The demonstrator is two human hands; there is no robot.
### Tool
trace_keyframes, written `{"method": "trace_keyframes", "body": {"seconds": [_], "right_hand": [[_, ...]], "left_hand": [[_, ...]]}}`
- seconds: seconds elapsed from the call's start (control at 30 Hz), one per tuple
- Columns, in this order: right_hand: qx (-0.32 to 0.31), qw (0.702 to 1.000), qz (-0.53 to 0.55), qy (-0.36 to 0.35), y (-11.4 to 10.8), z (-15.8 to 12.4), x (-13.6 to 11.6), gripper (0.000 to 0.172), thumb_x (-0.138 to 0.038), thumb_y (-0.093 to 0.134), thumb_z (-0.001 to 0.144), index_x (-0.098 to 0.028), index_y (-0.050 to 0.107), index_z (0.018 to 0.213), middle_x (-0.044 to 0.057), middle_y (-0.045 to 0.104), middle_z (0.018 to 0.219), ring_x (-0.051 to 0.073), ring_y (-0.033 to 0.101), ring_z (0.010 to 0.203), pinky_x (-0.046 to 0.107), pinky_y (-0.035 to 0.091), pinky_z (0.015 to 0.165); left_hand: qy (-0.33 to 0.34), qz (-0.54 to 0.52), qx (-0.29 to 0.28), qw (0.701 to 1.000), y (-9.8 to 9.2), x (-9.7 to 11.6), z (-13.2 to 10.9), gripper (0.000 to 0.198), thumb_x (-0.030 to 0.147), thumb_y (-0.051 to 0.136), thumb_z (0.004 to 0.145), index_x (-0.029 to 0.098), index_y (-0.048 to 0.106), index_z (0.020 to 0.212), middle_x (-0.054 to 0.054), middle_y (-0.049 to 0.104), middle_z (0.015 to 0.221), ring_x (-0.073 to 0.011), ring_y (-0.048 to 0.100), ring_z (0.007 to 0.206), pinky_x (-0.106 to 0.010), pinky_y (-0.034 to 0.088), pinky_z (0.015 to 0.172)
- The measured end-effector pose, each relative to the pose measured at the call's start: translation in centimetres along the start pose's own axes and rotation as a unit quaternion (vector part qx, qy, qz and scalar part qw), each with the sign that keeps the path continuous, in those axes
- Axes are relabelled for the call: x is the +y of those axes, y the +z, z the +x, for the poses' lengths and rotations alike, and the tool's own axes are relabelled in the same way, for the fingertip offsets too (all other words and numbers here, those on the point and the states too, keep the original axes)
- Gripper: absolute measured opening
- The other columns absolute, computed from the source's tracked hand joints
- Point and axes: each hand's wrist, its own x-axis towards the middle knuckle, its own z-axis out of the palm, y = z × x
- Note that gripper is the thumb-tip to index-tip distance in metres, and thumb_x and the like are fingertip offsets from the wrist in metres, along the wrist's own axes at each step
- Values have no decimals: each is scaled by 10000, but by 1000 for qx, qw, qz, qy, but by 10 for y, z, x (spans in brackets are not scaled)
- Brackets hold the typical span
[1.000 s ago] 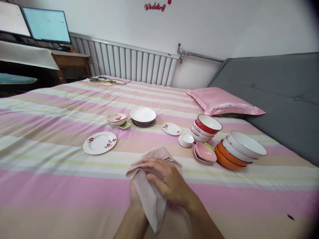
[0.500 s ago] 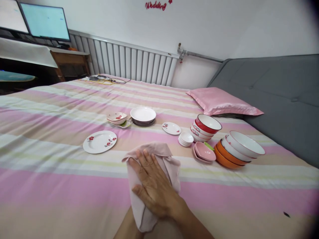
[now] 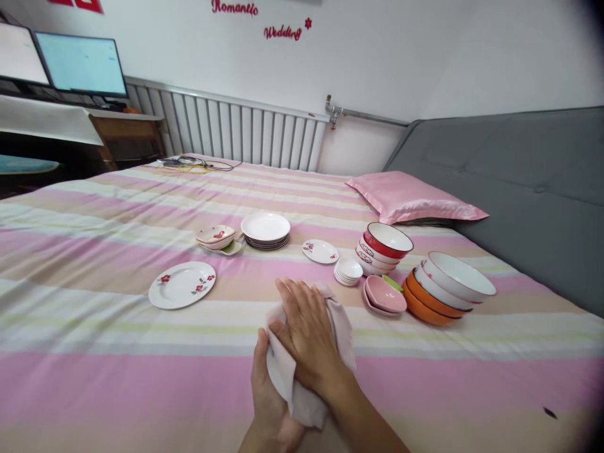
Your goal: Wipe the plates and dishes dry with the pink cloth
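Low in the middle of the head view, my left hand (image 3: 270, 402) supports a white plate (image 3: 278, 372) from below. Its thumb lies along the left rim, and most of the plate is hidden under a pale pink cloth (image 3: 309, 406). My right hand (image 3: 309, 333) lies over the cloth, fingers extended close together, pressing it onto the plate. Left of the hands, a white plate with red flowers (image 3: 182, 286) rests on the bedsheet. Beyond it are small heart-patterned dishes (image 3: 216, 235) and a stack of plates (image 3: 265, 226).
Right of the hands stand an oval plate (image 3: 320, 251), small white dishes (image 3: 348, 270), pink dishes (image 3: 384, 294), red-and-white bowls (image 3: 387, 242) and orange and white bowls (image 3: 431, 305). Farther back are a pink pillow (image 3: 415, 195), a grey headboard (image 3: 519, 176) and cables (image 3: 193, 165).
The plate's white rim and my left thumb now show at the cloth's left side. My right hand has moved slightly right and its fingers are closer together. The camera view has tilted up.
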Motion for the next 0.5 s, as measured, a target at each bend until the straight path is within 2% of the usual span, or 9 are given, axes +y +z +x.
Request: {"method": "trace_keyframes", "body": {"seconds": [0.13,0.27,0.4,0.5], "right_hand": [[-7,1000,-1,29,6,-1,-1,695,-516,281,935,-132,82,1479,84,114,1541,248,68,1421,508,147,1138],[-25,1000,11,12,15,-5,-4,717,-497,281,939,-98,21,1475,110,-1,1539,253,-27,1417,517,136,1141],[-78,996,42,-19,18,-11,-14,695,-478,276,944,-81,60,1472,120,-31,1531,265,-46,1411,523,116,1146],[-121,989,66,-48,13,-15,-26,635,-433,267,956,-95,113,1471,101,-1,1532,258,-9,1414,513,98,1153]], "left_hand": [[20,-6,-34,999,-3,15,-3,661,560,146,908,191,541,1288,-98,488,1376,-241,224,1377,-425,78,1125],[50,5,-57,997,3,30,-1,680,566,145,905,170,566,1262,-101,505,1358,-235,241,1371,-409,72,1125],[71,19,-69,995,6,45,3,708,584,160,896,133,600,1219,-123,552,1304,-238,271,1358,-406,72,1125],[87,24,-55,994,-2,59,2,723,604,177,884,127,650,1151,-126,603,1238,-240,295,1348,-399,84,1126]]}}
